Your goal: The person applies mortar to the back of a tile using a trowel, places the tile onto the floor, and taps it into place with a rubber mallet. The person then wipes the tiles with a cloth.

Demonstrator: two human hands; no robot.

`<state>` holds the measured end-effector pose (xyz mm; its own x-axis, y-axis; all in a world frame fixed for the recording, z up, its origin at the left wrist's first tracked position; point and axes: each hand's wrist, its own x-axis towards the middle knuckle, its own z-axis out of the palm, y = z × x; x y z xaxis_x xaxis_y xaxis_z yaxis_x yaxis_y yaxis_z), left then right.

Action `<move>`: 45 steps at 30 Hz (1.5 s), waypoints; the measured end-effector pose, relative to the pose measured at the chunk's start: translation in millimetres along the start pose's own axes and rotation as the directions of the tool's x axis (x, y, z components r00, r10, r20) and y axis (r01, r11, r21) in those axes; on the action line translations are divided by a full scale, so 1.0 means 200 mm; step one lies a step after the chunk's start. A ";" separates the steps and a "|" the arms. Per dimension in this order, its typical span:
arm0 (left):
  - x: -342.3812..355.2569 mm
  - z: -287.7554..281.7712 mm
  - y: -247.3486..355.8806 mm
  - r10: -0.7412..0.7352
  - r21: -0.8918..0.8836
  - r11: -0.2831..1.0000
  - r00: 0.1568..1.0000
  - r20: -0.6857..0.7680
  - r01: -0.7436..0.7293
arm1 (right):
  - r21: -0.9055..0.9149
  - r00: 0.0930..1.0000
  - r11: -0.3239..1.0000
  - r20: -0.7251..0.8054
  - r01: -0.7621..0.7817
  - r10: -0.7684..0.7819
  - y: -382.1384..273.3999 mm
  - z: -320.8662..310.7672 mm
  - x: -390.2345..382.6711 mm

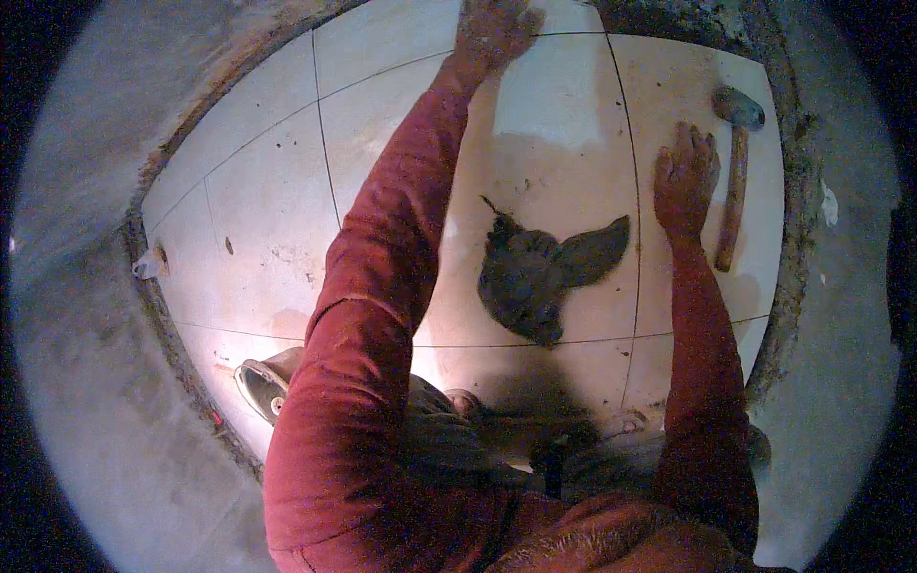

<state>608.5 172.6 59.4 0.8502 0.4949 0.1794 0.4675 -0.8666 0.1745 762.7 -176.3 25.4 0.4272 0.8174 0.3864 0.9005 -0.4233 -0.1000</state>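
Observation:
My left hand (497, 33) reaches far forward onto the pale floor tiles (382, 181), its fingers partly cut off by the upper edge of the view. The thumb side is spread, and I see nothing held in it. My right hand (686, 177) lies flat on a tile at the right, fingers stretched out. Just right of it rests a mallet (734, 181) with a wooden handle and a dark head pointing away from me. Between my arms a crumpled dark wet-looking cloth (535, 282) lies on the tiles.
Grey walls (76, 258) rise on both sides, with a rough dirty gap (172, 334) along the tile edges. A pale open container (258, 387) stands by my left arm. A small whitish scrap (150, 263) lies at the left edge. A damp-looking patch (549, 95) shines ahead.

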 end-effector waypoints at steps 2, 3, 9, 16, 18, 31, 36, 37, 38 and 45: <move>-0.07 0.11 -0.06 -0.007 0.134 0.991 0.989 -0.149 0.028 | 0.018 1.000 1.000 -0.020 0.010 -0.010 -0.02 -0.02 0.01; -0.12 0.17 -0.07 -0.013 0.200 0.978 0.976 -0.215 0.057 | 0.015 1.000 1.000 -0.028 0.013 -0.013 -0.03 -0.03 0.02; -0.21 0.30 -0.12 0.059 0.120 0.992 0.952 -0.300 -0.023 | -0.062 1.000 0.998 0.021 -0.009 0.011 -0.05 -0.04 0.02; -0.10 0.44 0.06 0.077 0.124 0.992 0.873 -0.482 -0.019 | -0.088 1.000 0.996 -0.006 0.012 -0.013 -0.05 -0.05 0.03; 0.05 0.52 0.12 0.078 0.011 0.997 0.922 -0.379 -0.080 | -0.046 0.999 0.998 0.021 -0.031 0.032 -0.05 -0.05 0.04; 0.44 0.60 0.14 0.264 -0.393 0.884 0.964 -0.022 -0.251 | -0.034 0.995 0.999 0.098 -0.019 0.023 -0.02 -0.02 0.04; 0.14 0.44 -0.63 -0.378 -0.228 0.910 0.919 -0.109 0.347 | -0.053 0.996 0.999 0.093 -0.005 0.010 -0.02 -0.03 0.04; -0.05 0.39 -0.83 -0.214 0.056 0.970 0.942 -0.260 0.236 | -0.073 0.995 0.997 0.095 -0.008 0.015 -0.03 -0.03 0.04; -0.20 0.33 -1.02 -0.240 0.017 0.967 0.928 -0.286 0.255 | -0.093 0.995 0.996 0.094 -0.010 0.018 -0.03 -0.03 0.04; -0.71 0.10 -1.50 -0.227 0.352 0.846 0.868 -0.443 0.401 | -0.093 0.994 0.995 0.105 0.025 -0.015 -0.02 -0.02 0.03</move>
<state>352.5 359.9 -38.5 0.5246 0.6542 0.5448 0.8213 -0.5573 -0.1216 761.6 -170.3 31.6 0.4197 0.8602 0.2897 0.8993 -0.4372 -0.0047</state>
